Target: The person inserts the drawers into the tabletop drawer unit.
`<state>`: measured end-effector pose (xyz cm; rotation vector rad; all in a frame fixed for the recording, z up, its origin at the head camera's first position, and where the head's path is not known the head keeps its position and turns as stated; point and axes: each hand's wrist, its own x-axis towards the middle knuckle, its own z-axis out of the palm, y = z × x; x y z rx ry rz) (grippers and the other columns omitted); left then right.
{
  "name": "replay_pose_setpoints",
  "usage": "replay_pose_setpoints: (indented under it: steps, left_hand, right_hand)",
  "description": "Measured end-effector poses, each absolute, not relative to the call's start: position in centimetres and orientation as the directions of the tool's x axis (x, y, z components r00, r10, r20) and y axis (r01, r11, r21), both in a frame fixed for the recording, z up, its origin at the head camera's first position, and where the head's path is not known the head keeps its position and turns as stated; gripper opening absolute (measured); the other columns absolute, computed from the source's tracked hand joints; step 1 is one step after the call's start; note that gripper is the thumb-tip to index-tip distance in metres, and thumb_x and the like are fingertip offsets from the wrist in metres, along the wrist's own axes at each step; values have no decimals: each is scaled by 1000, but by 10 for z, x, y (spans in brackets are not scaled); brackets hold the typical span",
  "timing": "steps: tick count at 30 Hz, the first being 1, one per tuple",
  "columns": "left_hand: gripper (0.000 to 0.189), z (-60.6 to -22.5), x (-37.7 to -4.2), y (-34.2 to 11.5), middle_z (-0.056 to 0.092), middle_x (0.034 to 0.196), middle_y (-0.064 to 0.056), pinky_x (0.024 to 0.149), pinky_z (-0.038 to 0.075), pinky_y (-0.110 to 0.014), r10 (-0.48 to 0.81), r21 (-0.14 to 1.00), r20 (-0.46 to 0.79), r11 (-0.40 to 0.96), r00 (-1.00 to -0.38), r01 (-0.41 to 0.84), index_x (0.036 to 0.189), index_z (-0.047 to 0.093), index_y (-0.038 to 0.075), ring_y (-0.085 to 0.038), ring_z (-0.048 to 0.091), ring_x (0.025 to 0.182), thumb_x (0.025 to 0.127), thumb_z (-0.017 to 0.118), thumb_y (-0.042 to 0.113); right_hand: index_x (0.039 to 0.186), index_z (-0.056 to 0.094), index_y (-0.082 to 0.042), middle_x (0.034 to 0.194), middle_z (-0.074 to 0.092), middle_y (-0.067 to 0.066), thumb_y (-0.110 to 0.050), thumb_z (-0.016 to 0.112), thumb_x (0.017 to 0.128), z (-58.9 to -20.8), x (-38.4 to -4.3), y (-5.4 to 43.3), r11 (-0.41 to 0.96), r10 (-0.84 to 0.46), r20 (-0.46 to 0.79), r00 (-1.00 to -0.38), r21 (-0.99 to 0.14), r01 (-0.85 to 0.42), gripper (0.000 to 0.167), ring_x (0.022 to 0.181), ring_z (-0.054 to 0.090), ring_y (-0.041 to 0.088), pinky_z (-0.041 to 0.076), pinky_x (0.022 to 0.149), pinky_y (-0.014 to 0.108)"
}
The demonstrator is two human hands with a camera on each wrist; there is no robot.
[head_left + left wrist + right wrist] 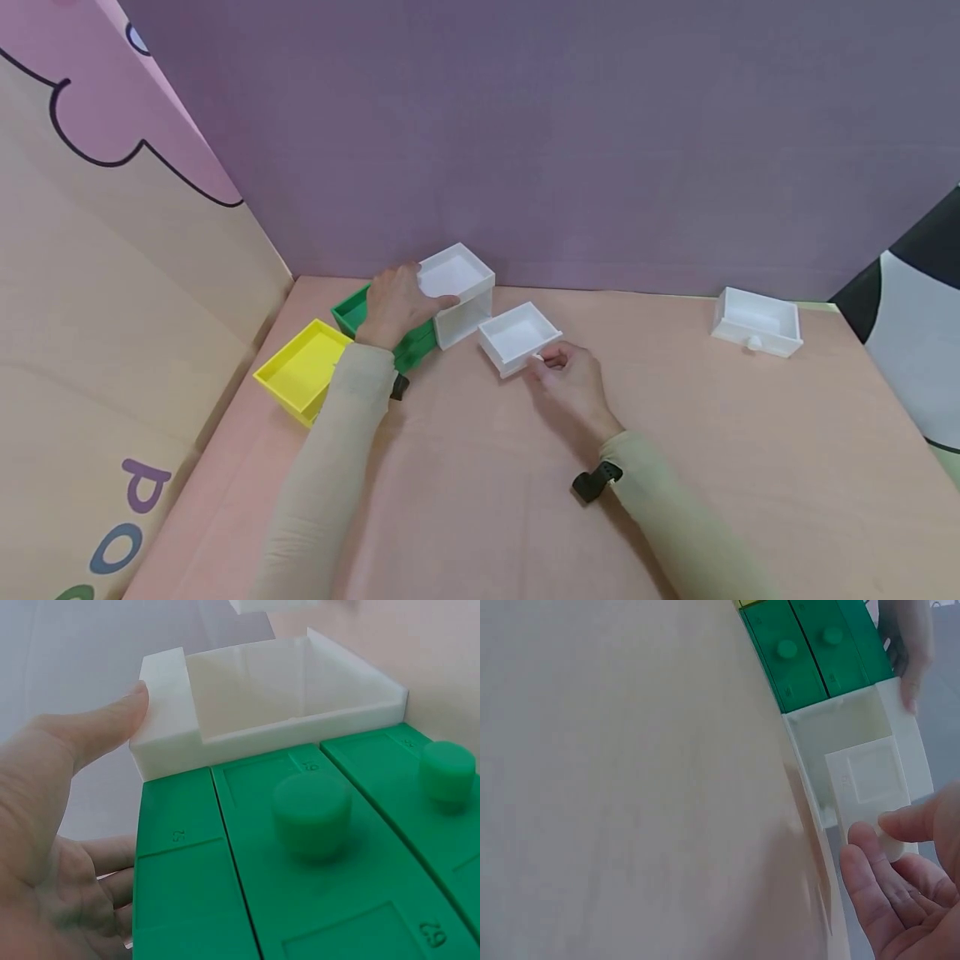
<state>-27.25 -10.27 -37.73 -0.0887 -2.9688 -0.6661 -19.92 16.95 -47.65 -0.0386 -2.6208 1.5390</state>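
Observation:
My right hand pinches the round knob of a small white drawer between thumb and fingers. The drawer is held just right of a white drawer cabinet, whose front is an open bay, and overlaps that bay in the right wrist view. With my left hand I hold the cabinet at its upper edge, the thumb on the white wall. Its other fingers reach behind the green section, which adjoins the white one and has green drawers with round knobs.
A yellow section with a tray-like top stands left of the green one. Another white drawer lies at the far right of the pink tabletop. A purple-grey wall rises along the back, and a printed panel on the left.

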Motion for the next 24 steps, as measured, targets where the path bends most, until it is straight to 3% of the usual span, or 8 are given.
replay_pose_setpoints:
  steps: [24]
  left_hand:
    - [86,-379,-273,-112,72,133,-21,97,55,-50,26,416,99,907,-995,65,144,63,1,-40,67,117,85,81,60]
  right_hand:
    - [90,77,-3,83,76,9,-16,80,89,-484,-212,115,487,58,67,-996,-873,-30,13,78,68,17,51,70,22]
